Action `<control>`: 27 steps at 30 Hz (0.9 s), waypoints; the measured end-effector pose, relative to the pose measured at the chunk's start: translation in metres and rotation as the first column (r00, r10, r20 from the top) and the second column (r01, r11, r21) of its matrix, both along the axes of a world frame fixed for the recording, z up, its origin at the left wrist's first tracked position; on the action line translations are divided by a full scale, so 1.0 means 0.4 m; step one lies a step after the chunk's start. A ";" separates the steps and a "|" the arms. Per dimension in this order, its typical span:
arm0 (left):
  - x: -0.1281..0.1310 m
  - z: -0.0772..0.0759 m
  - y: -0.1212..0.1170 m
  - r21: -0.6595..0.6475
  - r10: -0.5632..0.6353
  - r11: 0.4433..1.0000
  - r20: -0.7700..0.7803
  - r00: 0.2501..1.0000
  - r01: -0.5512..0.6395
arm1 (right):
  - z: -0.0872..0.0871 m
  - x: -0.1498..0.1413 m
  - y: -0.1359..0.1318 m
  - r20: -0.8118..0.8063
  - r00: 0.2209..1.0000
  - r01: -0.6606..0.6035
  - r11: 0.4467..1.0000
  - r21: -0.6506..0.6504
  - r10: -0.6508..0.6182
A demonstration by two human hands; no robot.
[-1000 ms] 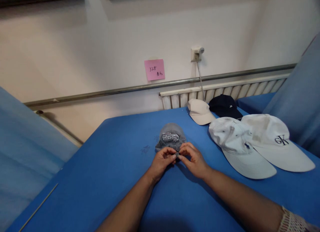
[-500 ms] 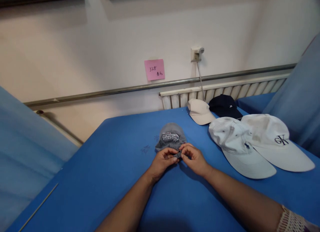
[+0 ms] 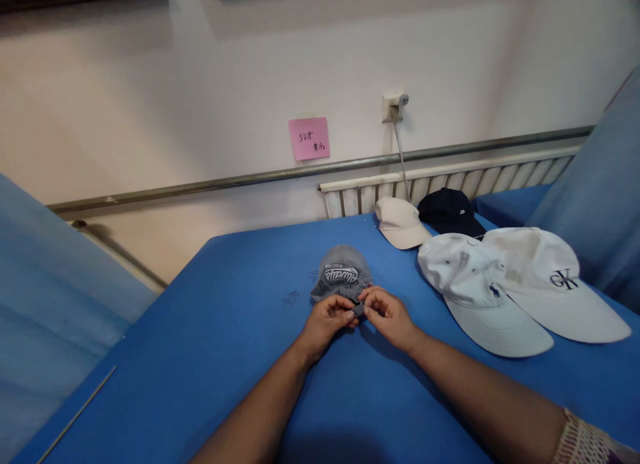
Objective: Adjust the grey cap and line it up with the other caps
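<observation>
A grey cap [image 3: 341, 272] with white lettering lies on the blue table [image 3: 225, 331], its crown toward the wall. My left hand [image 3: 324, 325] and my right hand [image 3: 389, 317] meet at the cap's near edge. Both are closed in a pinch on the cap's small grey strap and buckle [image 3: 358, 309] between the fingertips.
To the right lie two white caps, one with a small blue logo [image 3: 475, 284] and one marked CK [image 3: 545, 277]. Behind them sit a beige cap [image 3: 400, 223] and a navy cap [image 3: 449, 211]. A pink note [image 3: 309, 139], a wall socket [image 3: 394, 107] and a radiator [image 3: 450, 181] line the wall.
My two hands have shifted very slightly toward the cap while still pinching its strap. The caps have not moved.
</observation>
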State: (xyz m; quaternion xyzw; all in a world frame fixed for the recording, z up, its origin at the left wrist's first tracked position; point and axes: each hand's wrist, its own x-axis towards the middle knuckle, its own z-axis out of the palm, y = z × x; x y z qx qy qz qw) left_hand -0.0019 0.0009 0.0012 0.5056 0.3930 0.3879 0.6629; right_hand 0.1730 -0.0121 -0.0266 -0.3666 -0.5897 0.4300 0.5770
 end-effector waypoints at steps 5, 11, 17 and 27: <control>-0.005 0.007 -0.001 -0.017 -0.039 0.999 -0.001 0.999 0.039 | -0.001 -0.001 0.005 -0.046 0.999 0.026 0.999 -0.039 -0.028; -0.002 0.002 0.002 0.027 -0.034 0.999 -0.014 0.999 0.034 | -0.004 -0.001 0.010 -0.082 0.997 0.005 0.995 -0.100 -0.013; 0.006 0.001 -0.002 0.065 -0.014 0.998 -0.037 0.999 0.017 | -0.009 -0.002 0.011 -0.126 0.992 -0.019 0.992 -0.124 0.004; 0.011 0.008 -0.009 0.118 0.025 0.993 -0.077 0.997 -0.016 | -0.010 -0.006 0.013 -0.143 0.989 -0.044 0.988 -0.150 0.022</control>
